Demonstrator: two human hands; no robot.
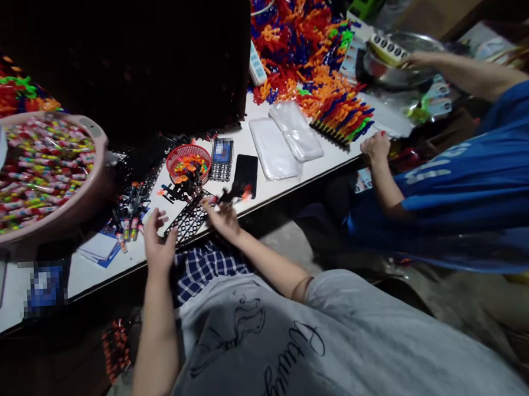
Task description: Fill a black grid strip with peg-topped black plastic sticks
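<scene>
Your left hand (158,245): open, fingers spread, just beside black perforated rack (189,218) at tabletop (273,188) near edge. Your right hand (223,215): pinching small dark piece with orange tip (237,193) just beyond rack. Rack likely light, stiff plastic; hold by long edges. Small piece likely slippery; pinch mid-body. Red basket (188,160) behind rack.

Grey tee w/ black script lettering & line drawing on front, short sleeves; blue-white checked cloth below; arms bare.

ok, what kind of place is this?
Likely a small toy assembly or packing workshop: a pile of plastic parts, a tub of small packets, clear bags on a shared table.
</scene>
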